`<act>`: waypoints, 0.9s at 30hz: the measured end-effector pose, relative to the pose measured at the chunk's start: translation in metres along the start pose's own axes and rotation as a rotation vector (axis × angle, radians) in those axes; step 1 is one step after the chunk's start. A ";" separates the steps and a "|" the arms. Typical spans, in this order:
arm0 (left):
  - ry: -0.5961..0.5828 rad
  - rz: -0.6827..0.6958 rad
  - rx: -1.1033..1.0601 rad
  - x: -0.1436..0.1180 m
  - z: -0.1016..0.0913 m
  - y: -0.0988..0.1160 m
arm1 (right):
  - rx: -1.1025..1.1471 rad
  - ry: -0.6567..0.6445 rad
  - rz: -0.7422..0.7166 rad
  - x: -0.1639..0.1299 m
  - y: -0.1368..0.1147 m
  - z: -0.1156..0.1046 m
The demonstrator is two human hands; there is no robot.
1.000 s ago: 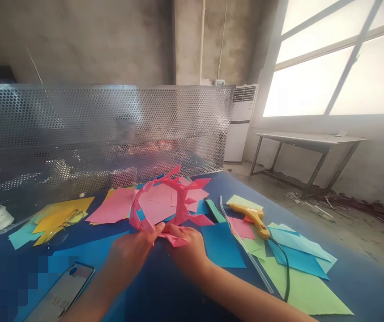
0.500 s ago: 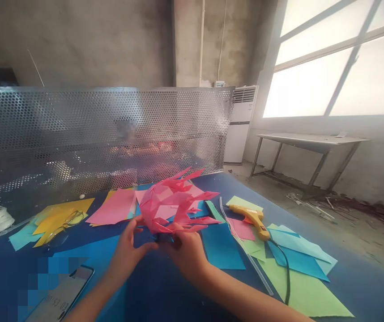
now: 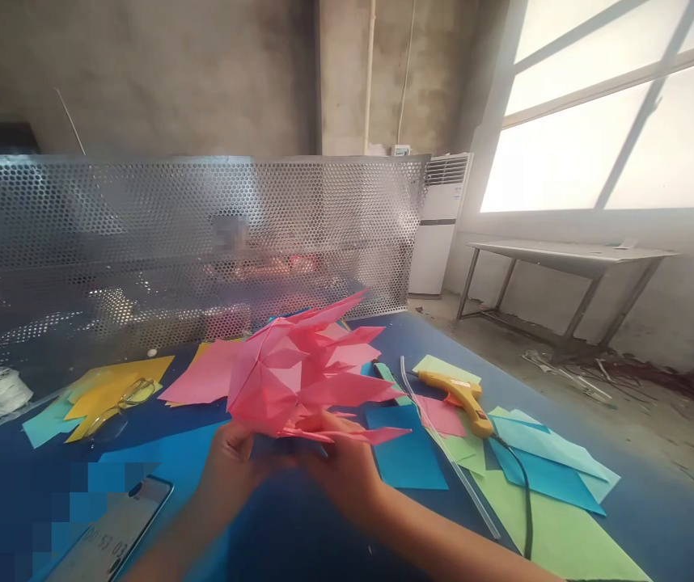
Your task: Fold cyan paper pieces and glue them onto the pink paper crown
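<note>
My left hand [image 3: 233, 462] and right hand [image 3: 342, 467] together hold the pink folded-paper piece [image 3: 304, 378] above the blue table [image 3: 298, 533], just in front of me. Both hands are closed around its lower edge, fingers curled beneath the folds; the fingertips are hidden by the paper, so the exact grip cannot be made out. Pointed flaps fan toward the right, and the paper's rear side is out of sight.

Beyond it lie loose pink sheets [image 3: 205, 376], partly covered by the piece. To the left, yellow sheets [image 3: 110, 388] carry a pair of glasses [image 3: 117, 402], faint against the paper. A phone [image 3: 110, 535] sits at the lower left, cut off by the picture's edge, next to a blurred patch. On the right, a yellow glue gun [image 3: 461, 397] rests on green and blue sheets [image 3: 541, 477], its black cord [image 3: 526, 505] running off the bottom. A clear glue stick [image 3: 444, 444] lies just beside it. A perforated metal screen [image 3: 141, 242] closes the far edge; shapes behind it are indistinct.
</note>
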State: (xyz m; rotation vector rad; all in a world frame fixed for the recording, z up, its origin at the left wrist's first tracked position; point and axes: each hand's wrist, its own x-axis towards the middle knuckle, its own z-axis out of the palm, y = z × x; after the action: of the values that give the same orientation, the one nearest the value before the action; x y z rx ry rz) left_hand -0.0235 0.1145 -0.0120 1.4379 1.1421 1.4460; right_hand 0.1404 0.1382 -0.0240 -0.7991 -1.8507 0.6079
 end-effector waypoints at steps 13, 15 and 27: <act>0.063 -0.088 -0.130 0.002 0.008 0.002 | 0.161 -0.031 0.143 0.005 0.000 0.004; 0.078 -0.109 -0.160 0.003 0.010 -0.001 | 0.204 -0.037 0.174 0.007 0.001 0.006; 0.115 -0.217 -0.334 -0.001 0.016 -0.002 | 0.292 -0.053 0.246 0.007 0.002 0.009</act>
State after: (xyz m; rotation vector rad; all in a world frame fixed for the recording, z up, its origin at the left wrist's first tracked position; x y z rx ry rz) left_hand -0.0074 0.1156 -0.0148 0.9815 1.0319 1.4953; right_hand 0.1303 0.1447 -0.0250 -0.8241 -1.6706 1.0383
